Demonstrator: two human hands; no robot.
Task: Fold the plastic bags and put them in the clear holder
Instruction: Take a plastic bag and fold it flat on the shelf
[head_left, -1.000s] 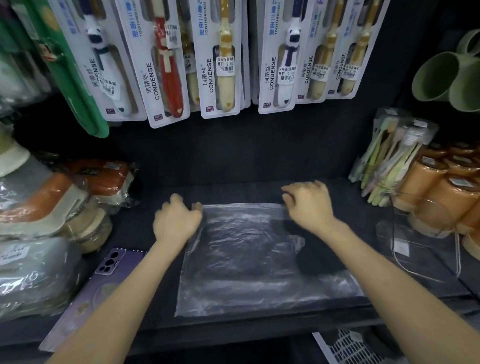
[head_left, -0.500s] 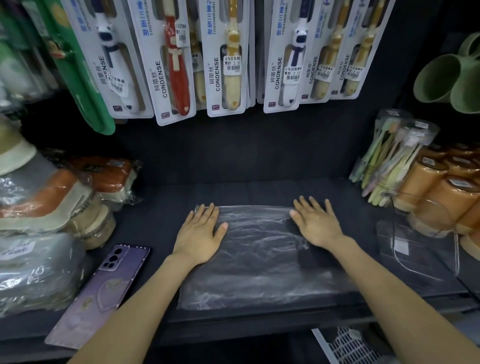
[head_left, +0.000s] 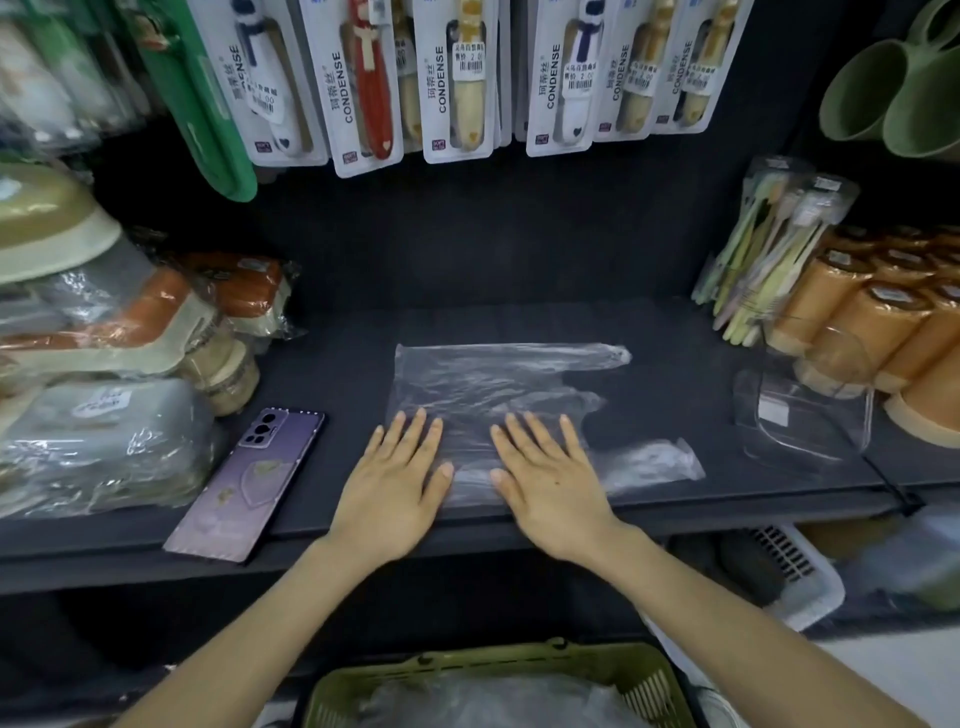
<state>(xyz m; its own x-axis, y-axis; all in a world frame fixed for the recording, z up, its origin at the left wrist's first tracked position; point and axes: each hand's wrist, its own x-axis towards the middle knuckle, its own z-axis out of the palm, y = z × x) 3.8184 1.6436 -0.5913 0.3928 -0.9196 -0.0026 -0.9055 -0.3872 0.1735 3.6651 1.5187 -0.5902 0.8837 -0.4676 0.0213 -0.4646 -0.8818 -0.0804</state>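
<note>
Now | left hand (head_left: 395, 483), right hand (head_left: 550, 483): both flat, fingers straight, pressing bag (head_left: 483, 384) near edge | holder (head_left: 810, 421): well right of right hand | risk: slick film may slip, folding crooked.

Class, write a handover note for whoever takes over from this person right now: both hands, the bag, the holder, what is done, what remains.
Left hand: open, flat on the near edge of the plastic bag.
Right hand: open, flat beside it on the bag.
Bag lies spread on the dark shelf; clear holder stands to its right, no bag visible inside.
Done: bag laid flat.
Left: fold it, put it in the holder.
</note>
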